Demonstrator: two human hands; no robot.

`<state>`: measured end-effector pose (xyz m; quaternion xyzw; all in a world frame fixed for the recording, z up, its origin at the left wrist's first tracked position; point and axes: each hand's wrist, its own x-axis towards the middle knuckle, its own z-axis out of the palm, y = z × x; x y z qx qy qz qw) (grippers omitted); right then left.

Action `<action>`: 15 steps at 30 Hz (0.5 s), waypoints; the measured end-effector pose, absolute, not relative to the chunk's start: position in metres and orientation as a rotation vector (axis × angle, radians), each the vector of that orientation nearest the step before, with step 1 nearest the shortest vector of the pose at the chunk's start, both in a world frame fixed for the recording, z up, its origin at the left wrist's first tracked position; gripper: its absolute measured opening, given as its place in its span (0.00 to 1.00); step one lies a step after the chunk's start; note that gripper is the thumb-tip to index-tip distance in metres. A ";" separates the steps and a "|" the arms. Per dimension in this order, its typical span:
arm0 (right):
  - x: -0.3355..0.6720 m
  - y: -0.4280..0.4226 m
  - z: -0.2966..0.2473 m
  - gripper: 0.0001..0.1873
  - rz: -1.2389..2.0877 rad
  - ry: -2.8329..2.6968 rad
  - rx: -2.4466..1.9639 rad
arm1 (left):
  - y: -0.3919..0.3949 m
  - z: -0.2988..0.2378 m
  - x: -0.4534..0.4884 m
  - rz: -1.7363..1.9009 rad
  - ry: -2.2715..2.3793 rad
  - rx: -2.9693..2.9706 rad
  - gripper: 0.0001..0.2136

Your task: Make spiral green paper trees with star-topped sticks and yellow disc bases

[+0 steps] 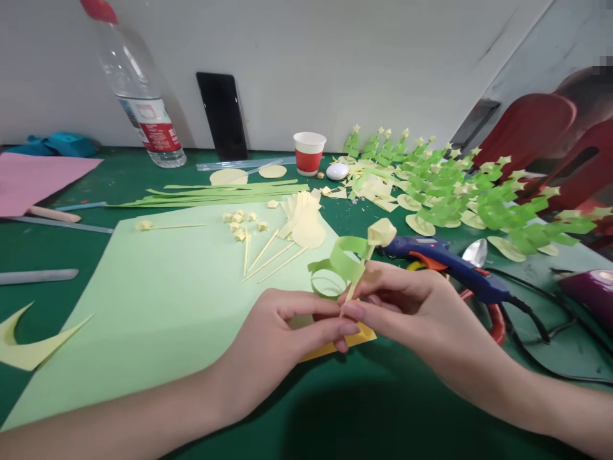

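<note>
Between my two hands a thin wooden stick stands tilted, topped by a pale yellow folded paper star (382, 232). A curled green paper strip (345, 259) is wound partly round the stick, its free end looping to the left. My right hand (407, 306) pinches the stick and strip near the middle. Thumb and fingers of my left hand (297, 326) close on the stick's lower end, which they largely hide. Beneath the hands lies a yellow-orange piece (361, 335). On the light green sheet (167, 306) are loose stars (237, 220), several sticks (263, 252) and cream paper discs (306, 223).
Finished green stems with stars (460, 185) crowd the back right. A blue glue gun (445, 262) with black cables lies beside my right hand. Behind stand a paper cup (309, 156), a phone (223, 115) and a bottle (148, 115). Green strips (215, 193) lie across the table.
</note>
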<state>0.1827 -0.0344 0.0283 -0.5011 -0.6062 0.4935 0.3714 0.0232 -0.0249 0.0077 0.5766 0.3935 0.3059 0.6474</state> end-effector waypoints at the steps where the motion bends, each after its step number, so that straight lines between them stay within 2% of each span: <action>1: 0.184 -0.035 0.030 0.08 1.234 -1.542 -1.287 | -0.025 0.008 0.024 0.700 0.904 1.297 0.04; 7: 0.189 -0.034 0.041 0.08 1.148 -1.421 -1.295 | -0.024 0.005 0.026 0.816 0.995 1.260 0.16; 15: 0.188 -0.035 0.035 0.08 1.277 -1.446 -1.278 | -0.024 0.007 0.025 0.785 0.918 1.318 0.07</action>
